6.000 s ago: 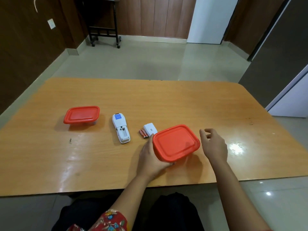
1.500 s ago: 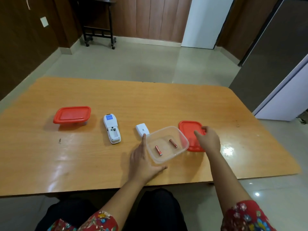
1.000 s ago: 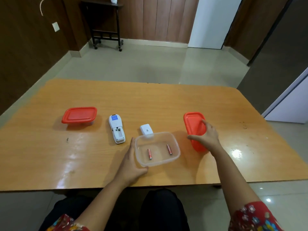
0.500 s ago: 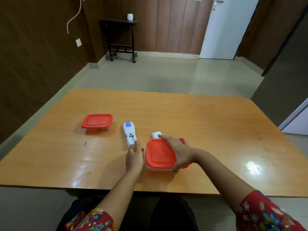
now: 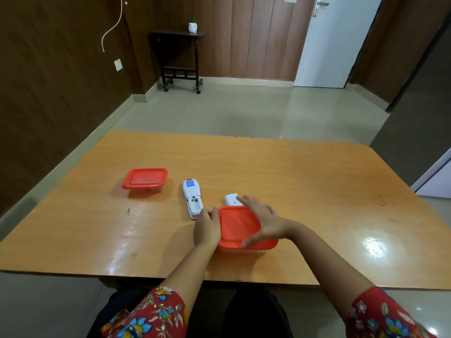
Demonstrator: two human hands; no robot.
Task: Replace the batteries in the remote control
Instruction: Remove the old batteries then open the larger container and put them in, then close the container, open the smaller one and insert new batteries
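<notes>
On tabletop (image 5: 317, 181), near front edge: right hand (image 5: 260, 219) pressing flat on red container lid (image 5: 234, 224), fingers spread straight. Left hand (image 5: 207, 228) bracing lid's left edge; finger curl unclear. Remote control (image 5: 192, 200) lying just left, battery bay open. Risk: uneven pressing shoving container into remote or loose battery cover (image 5: 231, 200). Blue label and cover print unreadable.

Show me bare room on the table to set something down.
Free: the right side of the table past the battery cover; the far strip beyond the remote; the near left before the far container. Crowded: between remote and near container, by the left hand.
</notes>
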